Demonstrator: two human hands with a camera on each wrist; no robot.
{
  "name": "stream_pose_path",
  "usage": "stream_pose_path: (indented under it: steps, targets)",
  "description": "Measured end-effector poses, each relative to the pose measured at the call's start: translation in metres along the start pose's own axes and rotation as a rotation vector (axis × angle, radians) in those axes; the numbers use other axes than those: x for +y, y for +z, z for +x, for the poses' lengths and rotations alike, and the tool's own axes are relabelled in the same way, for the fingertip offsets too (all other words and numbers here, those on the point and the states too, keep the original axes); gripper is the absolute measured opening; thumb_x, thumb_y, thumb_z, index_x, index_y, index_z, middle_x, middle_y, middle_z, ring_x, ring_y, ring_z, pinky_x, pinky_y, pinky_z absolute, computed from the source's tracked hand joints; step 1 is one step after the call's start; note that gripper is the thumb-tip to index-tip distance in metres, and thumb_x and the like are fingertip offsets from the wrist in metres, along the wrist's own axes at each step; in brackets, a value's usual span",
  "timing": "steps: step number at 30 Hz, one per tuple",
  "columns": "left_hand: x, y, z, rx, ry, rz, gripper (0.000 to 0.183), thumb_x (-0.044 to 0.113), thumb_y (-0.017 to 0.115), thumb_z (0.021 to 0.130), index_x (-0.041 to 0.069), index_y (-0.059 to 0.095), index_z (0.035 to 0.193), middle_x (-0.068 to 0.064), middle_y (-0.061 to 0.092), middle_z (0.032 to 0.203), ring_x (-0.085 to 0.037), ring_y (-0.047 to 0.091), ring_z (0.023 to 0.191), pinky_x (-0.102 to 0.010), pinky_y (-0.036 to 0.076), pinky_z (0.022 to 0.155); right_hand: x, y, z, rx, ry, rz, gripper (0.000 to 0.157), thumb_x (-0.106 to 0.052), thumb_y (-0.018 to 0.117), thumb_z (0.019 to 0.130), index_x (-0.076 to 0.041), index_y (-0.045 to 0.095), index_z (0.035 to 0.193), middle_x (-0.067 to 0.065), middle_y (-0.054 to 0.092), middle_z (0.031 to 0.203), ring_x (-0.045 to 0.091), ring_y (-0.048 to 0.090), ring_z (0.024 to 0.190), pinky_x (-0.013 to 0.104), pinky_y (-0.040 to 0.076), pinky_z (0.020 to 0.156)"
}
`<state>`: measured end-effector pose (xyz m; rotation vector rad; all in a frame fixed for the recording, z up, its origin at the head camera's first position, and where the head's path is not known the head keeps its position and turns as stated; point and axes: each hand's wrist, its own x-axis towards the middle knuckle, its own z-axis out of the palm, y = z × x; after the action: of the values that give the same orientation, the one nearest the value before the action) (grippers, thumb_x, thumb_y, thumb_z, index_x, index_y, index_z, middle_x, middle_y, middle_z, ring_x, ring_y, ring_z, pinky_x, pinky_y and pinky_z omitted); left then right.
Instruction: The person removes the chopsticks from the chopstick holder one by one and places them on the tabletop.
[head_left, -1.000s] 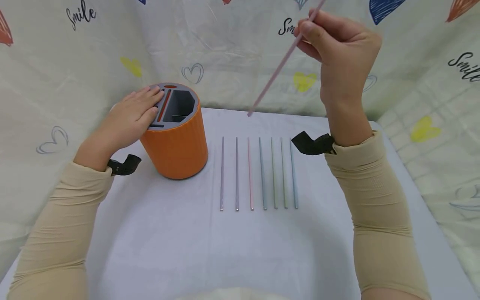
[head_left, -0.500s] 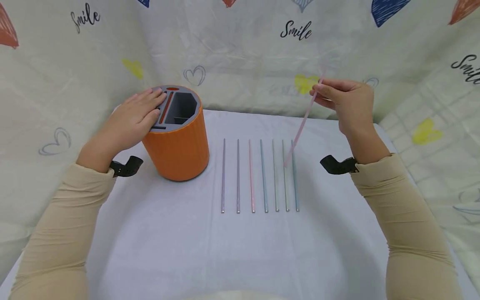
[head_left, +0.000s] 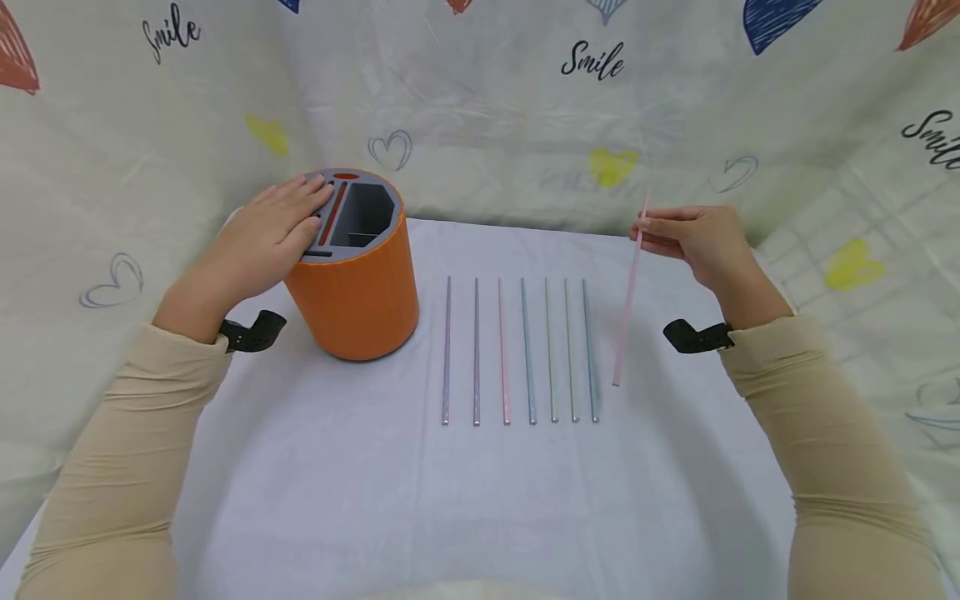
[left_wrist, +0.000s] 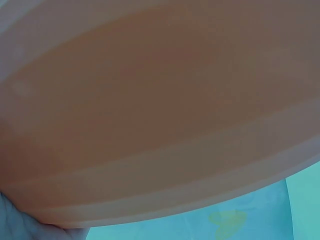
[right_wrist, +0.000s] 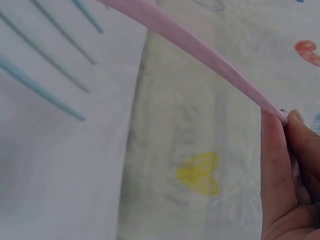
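In the head view, my left hand (head_left: 258, 237) lies with fingers extended over the left side of the top of an orange utensil holder (head_left: 352, 308), which has a grey slotted insert. The left wrist view is mostly filled by the holder's blurred orange wall (left_wrist: 165, 110). My right hand (head_left: 701, 242) pinches a pink chopstick (head_left: 628, 308) near its upper, thinner end; the thicker end points down toward the table. The right wrist view shows thumb and finger meeting on that pink chopstick (right_wrist: 195, 42). Left of it, several chopsticks (head_left: 528, 350) lie in a parallel row.
A white cloth covers the table (head_left: 465, 500). Behind and at both sides hangs a pale printed sheet (head_left: 480, 108) with hearts and "Smile" lettering. The holder stands at the back left, beside the row's left end.
My right hand has come down and right from high above the table, bringing the pink chopstick from a slant to nearly parallel with the row. My left hand stays on the holder.
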<state>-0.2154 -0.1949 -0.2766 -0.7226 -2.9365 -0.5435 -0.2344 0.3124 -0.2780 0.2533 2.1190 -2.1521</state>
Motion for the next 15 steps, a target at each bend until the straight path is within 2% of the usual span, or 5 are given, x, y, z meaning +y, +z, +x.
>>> stream_pose_path:
  steps: [6,15]
  targets:
    - [-0.003,0.0,0.001,-0.002,-0.01,-0.009,0.054,0.027,0.028,0.107,0.003,0.031,0.155,-0.017,0.026,0.164,-0.035,0.016,0.155,-0.048,0.008,0.129,0.029,-0.017,0.018,-0.074,0.121,-0.113,0.024,-0.005,0.066,0.093,-0.018,0.079,0.079,-0.002,0.078,0.08,0.009,0.076,0.077,0.02,0.061,0.074]
    - [-0.002,0.002,0.001,0.001,-0.005,-0.011,0.054,0.027,0.029,0.107,0.003,0.032,0.155,-0.017,0.026,0.163,-0.035,0.016,0.155,-0.048,0.008,0.129,0.059,-0.025,0.03,-0.09,0.262,-0.265,0.023,-0.013,0.066,0.095,-0.024,0.076,0.077,-0.008,0.077,0.081,0.006,0.075,0.079,0.019,0.06,0.077]
